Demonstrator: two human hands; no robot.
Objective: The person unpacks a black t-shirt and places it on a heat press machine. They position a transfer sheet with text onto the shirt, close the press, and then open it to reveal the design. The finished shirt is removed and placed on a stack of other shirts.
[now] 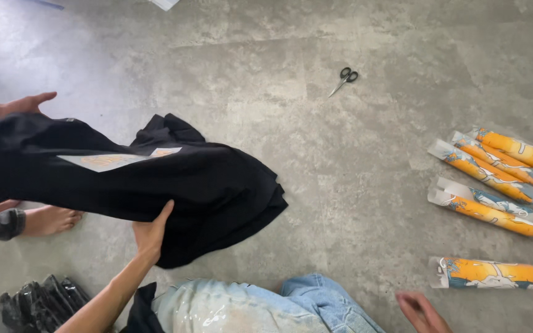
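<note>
Partly cropped: right hand (424, 311).

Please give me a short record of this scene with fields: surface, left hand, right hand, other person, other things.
surface: grey floor
left hand: left hand grips the near edge of the black garment
right hand: right hand open, above the floor, holding nothing
other person: co-worker's hands hold the garment's far end; bare foot beside it
other things: scissors; orange rolled prints; pale transfer sheet on the garment
</note>
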